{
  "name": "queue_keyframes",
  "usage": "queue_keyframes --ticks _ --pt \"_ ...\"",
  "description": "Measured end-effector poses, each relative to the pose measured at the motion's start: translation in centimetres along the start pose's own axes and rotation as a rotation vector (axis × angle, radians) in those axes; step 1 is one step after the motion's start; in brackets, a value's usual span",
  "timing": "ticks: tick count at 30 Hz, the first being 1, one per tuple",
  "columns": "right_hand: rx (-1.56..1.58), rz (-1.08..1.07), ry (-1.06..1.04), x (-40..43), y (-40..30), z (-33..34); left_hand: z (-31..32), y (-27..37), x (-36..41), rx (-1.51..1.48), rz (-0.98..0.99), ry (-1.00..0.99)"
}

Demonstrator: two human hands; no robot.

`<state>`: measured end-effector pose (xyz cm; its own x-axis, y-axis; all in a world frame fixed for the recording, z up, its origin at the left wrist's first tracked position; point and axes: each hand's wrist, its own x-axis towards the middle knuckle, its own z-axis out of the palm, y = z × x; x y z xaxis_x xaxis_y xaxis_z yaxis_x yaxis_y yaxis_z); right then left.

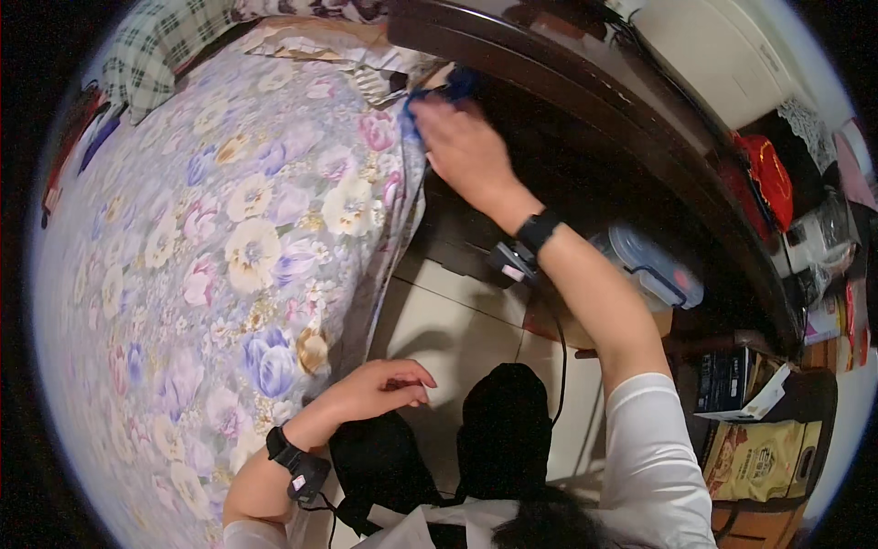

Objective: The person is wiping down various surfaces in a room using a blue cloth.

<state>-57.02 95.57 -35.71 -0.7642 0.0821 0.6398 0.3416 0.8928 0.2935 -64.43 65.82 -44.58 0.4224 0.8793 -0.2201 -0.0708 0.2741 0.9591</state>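
Note:
My right hand (463, 147) reaches to the far edge of the bed, over a dark blue cloth (463, 82); the hand is blurred, and whether it grips the cloth cannot be told. Beside it a striped fabric piece (377, 86) lies at the corner of the floral bedsheet (254, 199). My left hand (387, 391) hovers above my lap near the bed's side, fingers loosely curled and apart, holding nothing. Each wrist wears a black strap with a small device and a cable.
A dark wooden furniture edge (590, 89) curves along the upper right. Below it are a lidded clear plastic container (651, 267), a dark box (721, 381) and a yellow bag (758, 463). A plaid fabric (154, 58) lies at the upper left. Tiled floor (446, 295) shows between.

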Motion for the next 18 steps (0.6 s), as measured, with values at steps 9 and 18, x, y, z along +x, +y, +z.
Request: queue_keyframes --ticks 9,18 --pt "-0.327 0.157 0.079 -11.0 7.9 -7.8 -0.4 0.7 -0.2 0.0 -0.027 0.031" --pt "-0.063 0.346 -0.028 -24.6 1.2 1.7 -0.2 1.3 -0.4 0.053 -0.038 0.046"
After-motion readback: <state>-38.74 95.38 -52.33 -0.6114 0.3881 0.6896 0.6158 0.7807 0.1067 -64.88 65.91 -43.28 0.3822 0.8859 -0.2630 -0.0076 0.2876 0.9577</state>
